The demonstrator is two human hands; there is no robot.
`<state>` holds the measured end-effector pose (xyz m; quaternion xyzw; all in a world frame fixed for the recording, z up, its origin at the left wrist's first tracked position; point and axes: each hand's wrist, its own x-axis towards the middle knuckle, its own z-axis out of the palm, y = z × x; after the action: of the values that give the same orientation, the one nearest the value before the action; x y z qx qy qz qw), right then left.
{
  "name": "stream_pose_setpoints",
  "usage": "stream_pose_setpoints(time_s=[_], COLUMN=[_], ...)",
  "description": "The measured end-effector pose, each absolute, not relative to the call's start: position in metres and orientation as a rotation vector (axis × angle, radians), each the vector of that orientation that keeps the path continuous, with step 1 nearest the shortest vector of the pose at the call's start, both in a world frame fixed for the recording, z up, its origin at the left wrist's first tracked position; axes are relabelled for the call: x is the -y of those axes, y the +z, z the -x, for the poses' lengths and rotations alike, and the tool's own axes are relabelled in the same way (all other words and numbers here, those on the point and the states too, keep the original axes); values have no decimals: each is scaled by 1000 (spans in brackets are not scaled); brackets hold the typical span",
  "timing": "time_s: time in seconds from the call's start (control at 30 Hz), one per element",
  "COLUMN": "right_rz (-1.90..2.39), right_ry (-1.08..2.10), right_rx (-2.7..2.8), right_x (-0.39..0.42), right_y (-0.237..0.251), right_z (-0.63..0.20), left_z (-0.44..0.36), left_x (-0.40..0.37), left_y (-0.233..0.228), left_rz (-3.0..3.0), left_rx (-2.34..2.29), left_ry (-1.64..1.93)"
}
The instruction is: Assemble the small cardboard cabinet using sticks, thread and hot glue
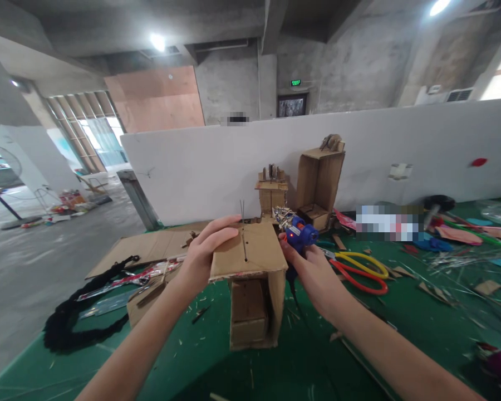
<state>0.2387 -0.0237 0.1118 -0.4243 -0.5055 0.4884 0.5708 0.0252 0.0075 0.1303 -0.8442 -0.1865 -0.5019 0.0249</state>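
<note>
Left hand is lying flat across the top panel of a cardboard box model, fingers spread over its left edge, steadying it. Right hand is gripping a blue hot glue gun, nozzle pointing at the far right corner of the top panel. The box is standing upright on the green counter, near centre, its open front showing an inner shelf already in place. A thin wire is sticking up through a slot in the top. Judging by this, the body looks assembled; top fittings seem unfinished. Two similar cardboard models are standing far behind. Yellow-and-red scissors are lying to the right, scraps all around.
</note>
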Motion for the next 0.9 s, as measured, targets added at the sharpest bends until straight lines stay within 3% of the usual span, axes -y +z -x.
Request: stream_pose_setpoints(time_s=[0.4, 0.6, 0.73, 0.9], right_rz=[1072, 1067, 1027, 1036], right_ry=[1035, 1030, 1032, 923], right_rx=[1215, 1131, 1120, 1172], right_x=[25, 26, 29, 37], right_y=[109, 103, 102, 102], right_z=[-240, -242, -241, -237], left_z=[-12, -4, -7, -51], left_x=[-2, 4, 50, 122], left_y=[137, 122, 88, 62], left_rz=[2770, 2687, 2204, 2550], left_rx=[729, 915, 1068, 1357], left_ry=[-1350, -1584, -1971, -1695])
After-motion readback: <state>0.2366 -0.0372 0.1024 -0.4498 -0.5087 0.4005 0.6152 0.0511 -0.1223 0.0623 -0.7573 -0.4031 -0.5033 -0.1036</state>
